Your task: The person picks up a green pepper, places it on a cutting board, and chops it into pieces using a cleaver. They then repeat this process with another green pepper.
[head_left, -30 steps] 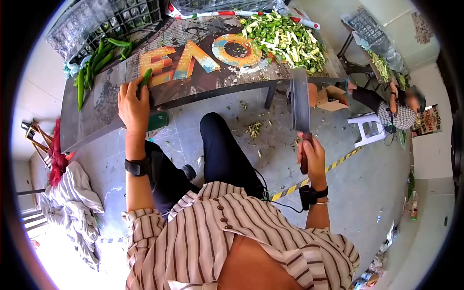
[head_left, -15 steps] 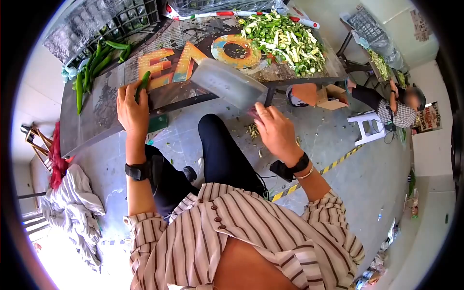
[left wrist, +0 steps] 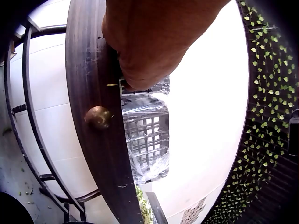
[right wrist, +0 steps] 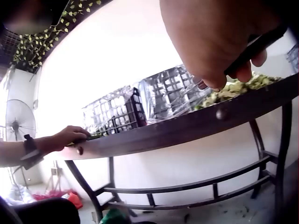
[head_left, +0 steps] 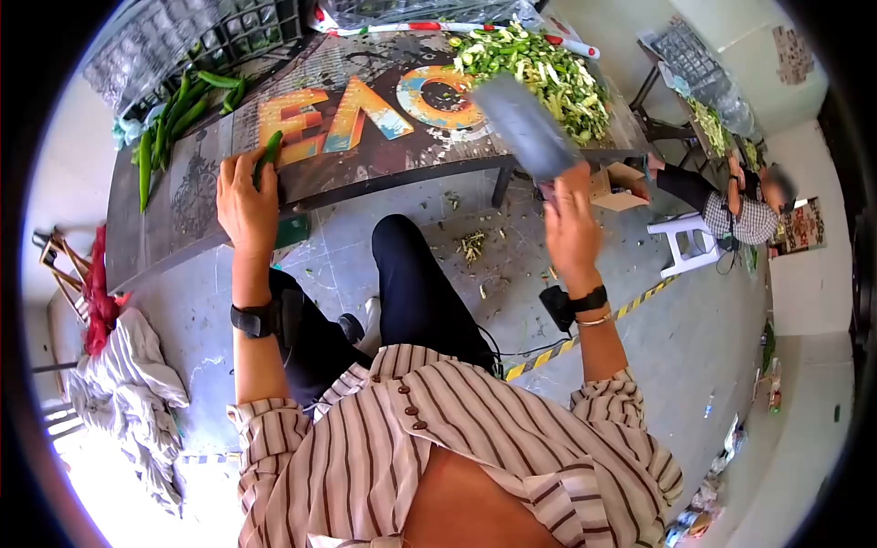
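On the table's near edge my left hand (head_left: 247, 205) holds a green chili pepper (head_left: 269, 152) between thumb and fingers, its tip pointing away from me. My right hand (head_left: 574, 228) grips the dark handle of a cleaver (head_left: 528, 128). The broad grey blade, blurred, slants up and left over the table edge and overlaps the heap of chopped peppers (head_left: 571, 82) in the head view. From the right wrist view, the curled fingers of the right hand (right wrist: 210, 46) show around the handle. The left wrist view hides the held pepper behind the hand (left wrist: 149, 46).
Several whole green peppers (head_left: 187, 114) lie at the table's left. Black plastic crates (head_left: 233, 41) wrapped in clear film stand behind. A cardboard box (head_left: 621, 185) sits under the right end. Another person (head_left: 744, 205) works at a second table, beside a white stool (head_left: 681, 242).
The cleaver swung left over the table toward the held pepper, then back right toward the chopped heap. My left hand and its pepper stay nearly in place.
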The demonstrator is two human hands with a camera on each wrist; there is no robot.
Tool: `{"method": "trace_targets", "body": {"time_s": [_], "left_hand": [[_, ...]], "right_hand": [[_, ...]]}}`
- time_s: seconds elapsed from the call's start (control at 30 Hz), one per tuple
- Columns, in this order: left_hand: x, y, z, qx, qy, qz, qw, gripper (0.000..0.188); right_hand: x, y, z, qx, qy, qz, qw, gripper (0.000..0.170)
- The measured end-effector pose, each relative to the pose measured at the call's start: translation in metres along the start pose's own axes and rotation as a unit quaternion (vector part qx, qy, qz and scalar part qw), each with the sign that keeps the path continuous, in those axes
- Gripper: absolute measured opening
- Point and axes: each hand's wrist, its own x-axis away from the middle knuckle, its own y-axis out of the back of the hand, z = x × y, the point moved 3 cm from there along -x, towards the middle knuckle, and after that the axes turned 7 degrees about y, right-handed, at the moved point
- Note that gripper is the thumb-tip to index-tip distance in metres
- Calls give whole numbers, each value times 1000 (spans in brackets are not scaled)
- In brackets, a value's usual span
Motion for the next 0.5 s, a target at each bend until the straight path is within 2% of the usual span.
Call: {"method": "trace_targets", "body": {"time_s": [0.2, 0.3, 0.37, 0.5], "left_hand": [[0, 0, 3, -2, -10, 9, 1000, 19], [-1, -2, 4, -2, -20, 11, 1000, 20], [-1, -4, 7, -12, 4, 26, 1000, 21], [-2, -4, 8, -8, -4, 34, 999, 22]], "right_hand": [[-35, -17, 62, -54, 90, 27, 994, 33], [-39, -29, 59, -82, 83, 31, 993, 32], [-41, -30, 48, -65, 62, 31, 995, 32], [-37, -29, 28, -25, 30, 33, 999, 34]]}}
